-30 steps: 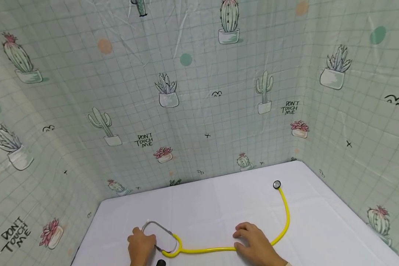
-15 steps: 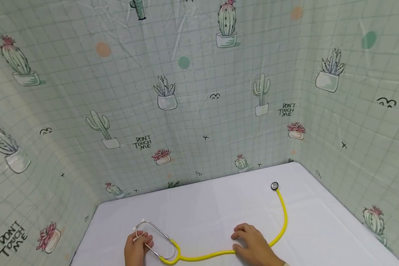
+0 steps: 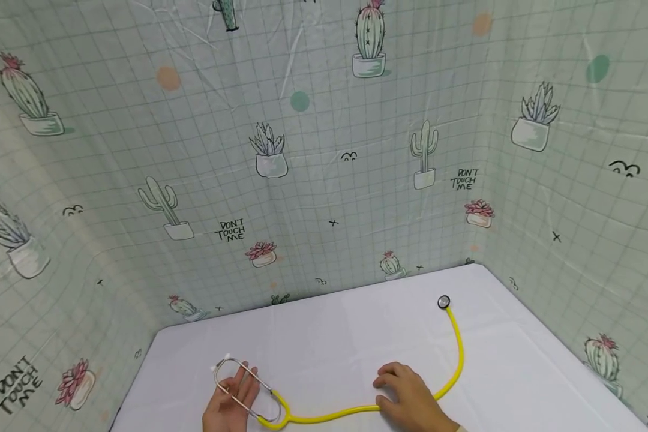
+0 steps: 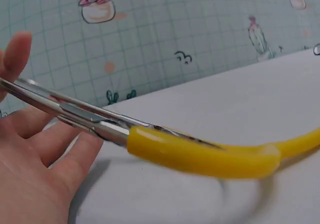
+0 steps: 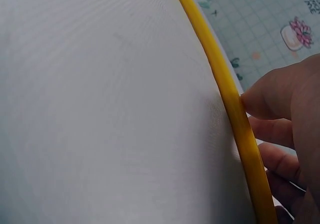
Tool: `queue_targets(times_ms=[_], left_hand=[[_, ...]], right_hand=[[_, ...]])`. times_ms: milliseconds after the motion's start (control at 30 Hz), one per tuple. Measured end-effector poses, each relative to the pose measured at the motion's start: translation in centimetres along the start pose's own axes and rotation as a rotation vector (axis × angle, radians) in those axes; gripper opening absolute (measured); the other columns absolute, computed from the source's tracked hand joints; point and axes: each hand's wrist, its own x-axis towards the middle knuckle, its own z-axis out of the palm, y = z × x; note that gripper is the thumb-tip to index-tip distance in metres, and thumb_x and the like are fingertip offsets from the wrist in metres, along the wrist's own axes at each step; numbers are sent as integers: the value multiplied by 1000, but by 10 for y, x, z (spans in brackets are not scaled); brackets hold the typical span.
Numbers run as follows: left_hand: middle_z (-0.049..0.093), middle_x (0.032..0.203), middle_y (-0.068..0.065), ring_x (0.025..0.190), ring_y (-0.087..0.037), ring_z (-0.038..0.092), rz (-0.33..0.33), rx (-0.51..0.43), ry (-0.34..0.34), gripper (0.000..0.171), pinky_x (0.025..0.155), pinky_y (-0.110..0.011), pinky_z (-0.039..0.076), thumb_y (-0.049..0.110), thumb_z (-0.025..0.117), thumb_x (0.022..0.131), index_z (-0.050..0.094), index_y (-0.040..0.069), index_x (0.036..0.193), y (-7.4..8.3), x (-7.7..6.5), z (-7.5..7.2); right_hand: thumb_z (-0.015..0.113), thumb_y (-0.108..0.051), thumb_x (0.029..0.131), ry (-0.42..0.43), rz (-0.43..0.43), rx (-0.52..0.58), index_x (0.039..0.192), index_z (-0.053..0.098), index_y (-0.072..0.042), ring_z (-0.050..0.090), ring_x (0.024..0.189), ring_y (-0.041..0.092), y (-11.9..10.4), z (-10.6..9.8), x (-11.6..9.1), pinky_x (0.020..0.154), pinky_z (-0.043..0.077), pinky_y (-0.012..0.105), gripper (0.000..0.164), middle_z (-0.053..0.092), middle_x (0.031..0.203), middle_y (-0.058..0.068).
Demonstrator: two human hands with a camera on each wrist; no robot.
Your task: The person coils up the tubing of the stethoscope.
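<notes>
A stethoscope [image 3: 324, 418] with yellow tubing lies across the white table. Near the front left, my left hand [image 3: 232, 401] is palm up under the stethoscope's metal ear tubes, raised off the surface. Its thumb side holds one tube, and the other fingers extend, as the left wrist view shows. My right hand [image 3: 407, 396] rests palm down over the yellow tubing, fingers loosely bent beyond it. In the right wrist view, the thumb [image 5: 270, 94] touches the tubing's edge. Farther back on the right lies the round metal chest piece [image 3: 444, 302].
A white cloth covers the table [image 3: 351, 336]. Cactus-printed fabric [image 3: 302, 198] hangs along the table's back and both sides. The table's back edge meets this fabric.
My left hand has turned palm up, lifted the ear tubes and spread its fingers. The yellow fork has shifted slightly nearer. My right hand has stayed on the tubing.
</notes>
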Motion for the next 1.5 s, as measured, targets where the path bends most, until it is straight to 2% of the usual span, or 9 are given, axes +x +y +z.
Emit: queue_targets(times_ms=[133,233,400,500,633,767,1000,1367,1500], left_hand=[[58,141,-6,132,-25,52,-3,-98,-178,50,115,-43,33,32,19,112,62,7,123,-1,0,-3],[59,141,-3,131,-22,53,-4,-73,-191,61,112,-40,38,42,17,110,63,8,131,0,1,-1],[65,129,2,121,-17,60,18,62,8,51,102,-34,48,42,25,109,66,13,120,2,1,8],[67,122,4,115,-14,63,8,167,191,43,98,-32,50,47,33,107,52,13,125,2,1,15],[65,117,10,109,-8,64,-42,375,349,68,94,-29,52,56,37,104,25,8,150,5,1,23],[63,118,10,107,-5,61,-74,553,337,76,91,-29,52,54,35,106,20,-1,156,12,0,24],[64,107,2,87,-12,55,-75,732,355,68,76,-28,51,48,30,109,39,-8,144,21,5,21],[66,80,3,54,-9,52,-54,698,440,42,49,-22,45,34,29,110,57,2,106,18,8,18],[60,71,2,46,-10,49,-43,784,488,44,41,-22,41,32,32,109,58,-2,97,20,8,18]], right_hand=[[76,-27,86,-7,6,-9,96,71,-24,57,106,24,-1,0,0,89,48,53,12,57,115,-6],[76,-28,87,-41,35,10,98,71,-24,56,108,24,-3,-1,1,91,48,53,12,57,116,-7],[74,-29,88,-79,71,38,100,71,-24,54,111,24,-4,-2,3,94,46,55,14,57,118,-6],[75,-28,87,-75,79,36,99,71,-24,54,110,24,-5,-2,3,94,47,54,13,58,117,-6],[75,-27,87,-69,75,28,99,71,-24,54,109,23,-5,-1,2,94,47,53,13,57,117,-6],[75,-27,87,-66,71,23,99,71,-24,54,109,23,-5,0,2,94,47,53,12,57,116,-7],[74,-27,88,-45,60,15,98,71,-24,55,109,23,-3,1,2,94,47,53,12,57,116,-7],[75,-27,87,-46,70,21,98,71,-24,55,110,24,-3,1,-1,94,47,54,12,58,116,-6],[75,-28,87,-58,77,36,98,71,-25,55,110,24,-4,2,-2,94,47,55,12,57,117,-6]])
